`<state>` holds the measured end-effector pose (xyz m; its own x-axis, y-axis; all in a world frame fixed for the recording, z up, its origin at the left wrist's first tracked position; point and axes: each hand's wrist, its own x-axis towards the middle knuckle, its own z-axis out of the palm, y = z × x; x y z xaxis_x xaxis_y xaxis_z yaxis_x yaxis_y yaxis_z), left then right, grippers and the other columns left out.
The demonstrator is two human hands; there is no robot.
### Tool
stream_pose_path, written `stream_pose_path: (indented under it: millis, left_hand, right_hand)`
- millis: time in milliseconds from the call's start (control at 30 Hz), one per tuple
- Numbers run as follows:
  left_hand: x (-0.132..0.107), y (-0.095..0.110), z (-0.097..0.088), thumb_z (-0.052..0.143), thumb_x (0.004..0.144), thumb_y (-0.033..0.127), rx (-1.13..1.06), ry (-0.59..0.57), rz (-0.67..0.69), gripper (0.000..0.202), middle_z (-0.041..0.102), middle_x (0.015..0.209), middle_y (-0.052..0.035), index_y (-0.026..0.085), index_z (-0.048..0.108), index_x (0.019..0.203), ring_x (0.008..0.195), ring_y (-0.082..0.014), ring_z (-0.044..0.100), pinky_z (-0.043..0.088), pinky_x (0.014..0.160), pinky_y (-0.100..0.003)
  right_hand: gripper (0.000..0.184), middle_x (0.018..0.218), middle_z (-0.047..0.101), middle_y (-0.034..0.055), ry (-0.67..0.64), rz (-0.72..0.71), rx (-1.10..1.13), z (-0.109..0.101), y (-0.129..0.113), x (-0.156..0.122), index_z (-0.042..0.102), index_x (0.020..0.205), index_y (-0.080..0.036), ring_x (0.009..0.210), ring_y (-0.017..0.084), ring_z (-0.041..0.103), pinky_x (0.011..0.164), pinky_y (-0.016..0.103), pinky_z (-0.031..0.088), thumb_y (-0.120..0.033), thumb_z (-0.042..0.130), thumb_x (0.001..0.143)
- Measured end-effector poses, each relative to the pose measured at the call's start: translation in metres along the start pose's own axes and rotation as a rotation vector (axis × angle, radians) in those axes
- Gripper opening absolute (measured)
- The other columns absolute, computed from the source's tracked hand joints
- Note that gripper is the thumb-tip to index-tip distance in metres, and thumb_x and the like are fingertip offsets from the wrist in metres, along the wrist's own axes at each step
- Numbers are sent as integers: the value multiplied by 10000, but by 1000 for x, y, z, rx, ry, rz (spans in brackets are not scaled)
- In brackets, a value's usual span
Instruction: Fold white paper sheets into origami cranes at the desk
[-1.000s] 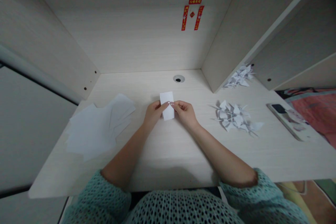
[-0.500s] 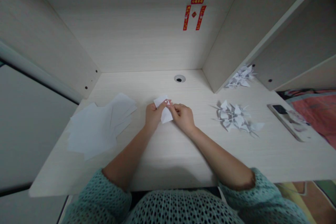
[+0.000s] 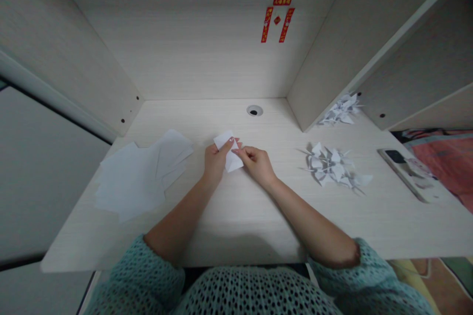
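Observation:
A small white sheet of paper [image 3: 232, 160], folded at an angle, sits between my hands just above the desk. My left hand [image 3: 216, 160] grips it, with the thumb and fingertips pressing on its left part. My right hand [image 3: 256, 165] pinches its right edge with the fingertips. Part of the sheet is hidden behind my fingers. To the left of my hands lies a loose spread of white paper sheets [image 3: 131, 179]. To the right lies a heap of folded paper cranes [image 3: 328, 167].
The pale wood-grain desk [image 3: 236, 221] has side panels and a back panel. A round cable hole [image 3: 254, 110] sits near the back. A second crane heap [image 3: 342, 111] lies by the right panel. A phone in a patterned case [image 3: 404, 174] lies at the right edge.
The paper has gone from a flat upright strip to a folded, angled shape. Both hands have turned it, and my right hand has shifted slightly to the right.

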<state>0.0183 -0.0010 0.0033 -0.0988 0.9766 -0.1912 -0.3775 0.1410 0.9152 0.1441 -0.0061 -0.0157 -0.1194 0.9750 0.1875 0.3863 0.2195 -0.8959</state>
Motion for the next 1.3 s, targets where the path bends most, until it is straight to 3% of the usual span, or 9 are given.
stream_pose_path:
  millis: [200,600,767,933,1300]
  left_hand:
    - [2,2,0,761,656,427,-8,72,24,432,743,876,-143,85,726,917,783,-232,709,557,749,-346]
    - [3,1,1,748,674,410,-12,78,43,410,745,885,-142,85,725,923,784,-224,707,557,741,-334]
    - [4,1,-1,742,681,410,-5,69,61,403,745,861,-135,89,725,924,787,-220,705,555,722,-318]
    - [6,3,-1,754,672,396,-36,76,23,392,742,844,-132,87,723,911,781,-217,701,555,698,-309]
    - [8,5,0,768,654,325,-95,159,-6,318,736,796,-124,82,718,852,724,-203,695,552,653,-303]
  right_hand:
    - [332,597,443,-24,-124,-63,-20,-3,0,3,476,657,-214,583,128,405,558,244,308,-454,473,887]
    - [432,605,569,40,-108,-153,-430,-5,0,4,536,609,-215,635,178,516,631,283,325,-444,388,944]
    - [512,534,536,20,-113,-146,-389,-7,0,3,519,516,-212,579,157,508,630,278,330,-487,402,931]
    - [487,571,554,17,-149,-188,-271,-8,-1,3,541,550,-215,599,157,528,652,275,363,-470,394,938]
    - [442,620,572,19,-189,-278,-242,-9,0,6,536,610,-208,634,155,535,677,279,400,-458,399,947]
